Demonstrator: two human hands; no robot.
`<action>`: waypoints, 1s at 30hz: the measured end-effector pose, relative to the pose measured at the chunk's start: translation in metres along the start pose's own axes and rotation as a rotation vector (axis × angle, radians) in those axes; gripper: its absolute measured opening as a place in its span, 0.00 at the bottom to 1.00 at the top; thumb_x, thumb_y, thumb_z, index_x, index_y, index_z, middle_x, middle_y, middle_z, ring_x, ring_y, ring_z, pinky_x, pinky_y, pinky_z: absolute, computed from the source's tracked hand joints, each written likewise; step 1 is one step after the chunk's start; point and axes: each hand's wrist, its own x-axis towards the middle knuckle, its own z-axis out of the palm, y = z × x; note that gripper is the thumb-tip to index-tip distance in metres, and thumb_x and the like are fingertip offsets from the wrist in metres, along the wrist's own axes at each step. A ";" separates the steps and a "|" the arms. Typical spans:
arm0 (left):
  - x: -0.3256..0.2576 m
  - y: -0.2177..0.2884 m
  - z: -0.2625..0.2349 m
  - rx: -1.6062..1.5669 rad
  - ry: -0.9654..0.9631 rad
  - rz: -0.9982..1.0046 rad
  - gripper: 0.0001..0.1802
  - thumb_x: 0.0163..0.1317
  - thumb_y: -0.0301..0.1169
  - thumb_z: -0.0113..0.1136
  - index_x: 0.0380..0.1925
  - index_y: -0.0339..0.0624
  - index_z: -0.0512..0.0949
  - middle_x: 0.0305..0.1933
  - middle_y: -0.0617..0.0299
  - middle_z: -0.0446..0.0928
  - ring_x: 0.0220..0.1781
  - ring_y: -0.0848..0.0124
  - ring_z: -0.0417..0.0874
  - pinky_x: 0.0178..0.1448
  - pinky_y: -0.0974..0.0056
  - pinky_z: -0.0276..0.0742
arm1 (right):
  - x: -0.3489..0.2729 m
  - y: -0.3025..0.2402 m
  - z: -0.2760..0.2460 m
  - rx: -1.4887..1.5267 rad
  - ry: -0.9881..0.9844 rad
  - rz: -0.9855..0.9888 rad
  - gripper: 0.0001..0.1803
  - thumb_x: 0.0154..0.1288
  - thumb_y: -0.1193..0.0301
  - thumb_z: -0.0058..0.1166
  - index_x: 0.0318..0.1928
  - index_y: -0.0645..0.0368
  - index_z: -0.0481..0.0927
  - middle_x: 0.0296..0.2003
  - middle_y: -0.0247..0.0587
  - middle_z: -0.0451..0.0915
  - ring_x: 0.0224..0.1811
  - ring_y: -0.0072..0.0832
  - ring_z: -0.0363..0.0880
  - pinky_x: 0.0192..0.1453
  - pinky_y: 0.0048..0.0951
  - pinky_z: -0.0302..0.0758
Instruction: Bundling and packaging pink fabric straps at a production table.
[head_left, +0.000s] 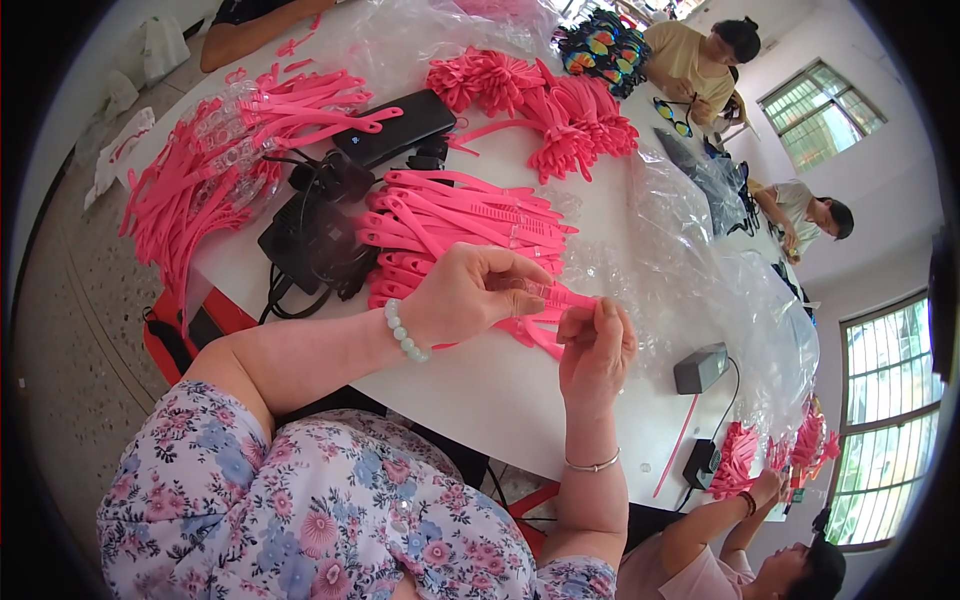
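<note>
Pink strap [556,296] between both hands [530,320]

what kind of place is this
Probably a small assembly or packing workshop: heaps of identical pink plastic strips cover a shared white table, clear plastic bags lie alongside, and other people work around it.

Pink strap [556,296] middle hidden between hands' fingers [520,280].

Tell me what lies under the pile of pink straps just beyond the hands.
The pink straps rest on the white table, beside black devices. Whatever is beneath the pile's middle is covered.
</note>
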 end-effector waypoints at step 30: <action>0.003 0.002 -0.009 -0.227 -0.212 -0.122 0.06 0.59 0.27 0.59 0.34 0.35 0.76 0.38 0.68 0.70 0.32 0.81 0.73 0.31 0.76 0.70 | 0.008 -0.012 -0.007 -0.790 -0.469 -0.310 0.10 0.49 0.84 0.59 0.36 0.66 0.78 0.31 0.39 0.77 0.32 0.23 0.79 0.34 0.20 0.75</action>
